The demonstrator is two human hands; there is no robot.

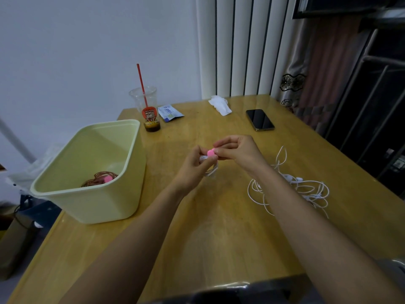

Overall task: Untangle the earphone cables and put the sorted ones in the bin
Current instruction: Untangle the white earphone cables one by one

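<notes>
Seen from the head camera, the left hand (194,166) curls its fingers round a coiled white cable (210,170) and holds it just above the table (219,238), near the middle. The right hand (240,152) meets it from the right, thumb and forefinger pinching a pink tie (210,152) that sits on top of the coil. Both forearms reach in from the near edge.

A pale green bin (98,205) stands at the table's left edge, partly overhanging it. A coiled brown cable (98,179) lies on its floor with a second pink tie (107,178) on it. The tangle of white earphone cables (306,189) lies loose on the table near the right edge, just beside the right forearm, and some of its loops pass under the arm.

Along the far edge, near the left corner, stands a clear plastic cup (151,97) with a red straw (141,84) and a little dark drink in the bottom. It carries an orange-red label with a printed figure, and any writing on that is too small to read. Just to the right of the cup lies a blue and white packet (169,113) whose print cannot be made out either. Further right are a crumpled white tissue (220,104) and a dark phone (260,120) lying screen up, with no brand showing.
</notes>
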